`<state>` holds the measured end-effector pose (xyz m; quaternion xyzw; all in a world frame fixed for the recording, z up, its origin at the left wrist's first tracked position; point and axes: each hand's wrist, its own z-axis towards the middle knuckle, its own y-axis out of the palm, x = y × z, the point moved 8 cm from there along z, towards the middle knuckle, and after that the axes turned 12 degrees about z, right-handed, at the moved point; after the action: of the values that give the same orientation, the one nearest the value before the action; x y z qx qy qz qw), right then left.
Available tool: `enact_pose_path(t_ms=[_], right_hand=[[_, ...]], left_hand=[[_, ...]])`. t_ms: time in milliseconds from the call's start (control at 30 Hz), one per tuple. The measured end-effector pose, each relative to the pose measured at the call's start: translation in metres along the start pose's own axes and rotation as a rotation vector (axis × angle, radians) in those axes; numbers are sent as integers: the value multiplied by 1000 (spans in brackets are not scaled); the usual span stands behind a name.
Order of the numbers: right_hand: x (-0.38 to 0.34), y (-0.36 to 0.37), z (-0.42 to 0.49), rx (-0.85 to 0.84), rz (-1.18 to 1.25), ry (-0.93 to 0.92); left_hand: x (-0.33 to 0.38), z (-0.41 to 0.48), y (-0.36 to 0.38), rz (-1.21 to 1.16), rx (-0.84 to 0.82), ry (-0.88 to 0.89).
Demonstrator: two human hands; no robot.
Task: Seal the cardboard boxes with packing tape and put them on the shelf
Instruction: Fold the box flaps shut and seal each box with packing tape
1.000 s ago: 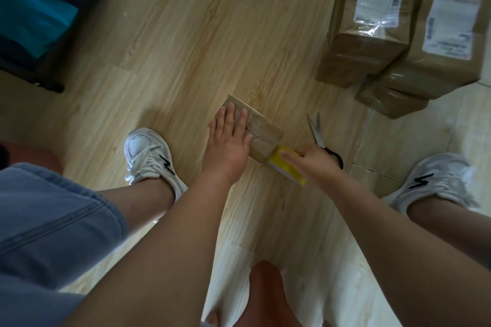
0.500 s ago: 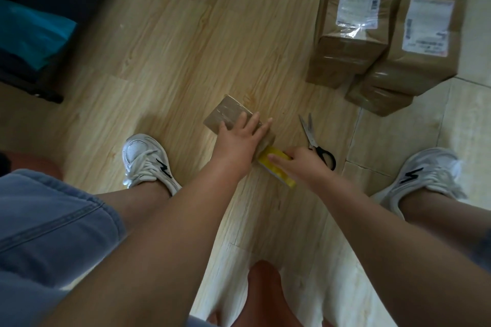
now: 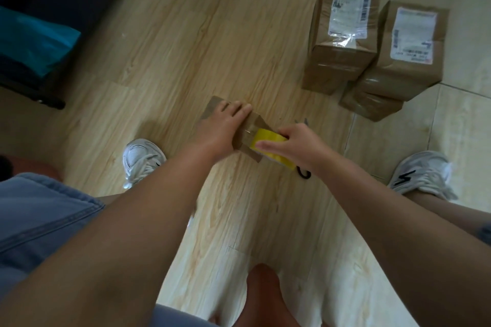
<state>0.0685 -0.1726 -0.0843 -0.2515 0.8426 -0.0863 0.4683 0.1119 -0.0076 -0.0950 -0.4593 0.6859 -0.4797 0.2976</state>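
A small flat cardboard box point(image 3: 256, 125) lies on the wooden floor between my feet. My left hand point(image 3: 221, 129) lies flat on its top with straight fingers, pressing it down. My right hand point(image 3: 297, 145) grips a yellow roll of packing tape point(image 3: 268, 141) at the box's near right end, and a strip of tape runs from the roll onto the box. Much of the box is hidden under my two hands.
Three taped cardboard boxes point(image 3: 342, 34) with shipping labels sit at the upper right. Scissors point(image 3: 304, 174) lie on the floor under my right hand, mostly hidden. My white shoes point(image 3: 142, 158) flank the work spot. Dark furniture with a teal cloth point(image 3: 32, 37) stands at the left.
My left hand slid along the box top toward the tape and then back a little. My right hand pulled the tape roll further over the box's near end.
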Motion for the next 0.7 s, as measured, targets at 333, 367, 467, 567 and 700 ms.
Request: enact_pose_path(t_ms=[333, 367, 467, 567, 700], right_hand=[[-1, -24, -22, -23, -41, 15], [-3, -25, -22, -37, -31, 8], [-10, -33, -20, 11, -116, -35], [-15, -47, -24, 137, -361, -50], [-1, -53, -27, 80, -127, 30]], left_hand=[[-8, -9, 0, -353, 0, -32], [-10, -10, -1, -390, 3, -36], [-13, -10, -3, -446, 5, -42], [-15, -12, -7, -516, -10, -80], [-17, -16, -10, -599, -42, -107]])
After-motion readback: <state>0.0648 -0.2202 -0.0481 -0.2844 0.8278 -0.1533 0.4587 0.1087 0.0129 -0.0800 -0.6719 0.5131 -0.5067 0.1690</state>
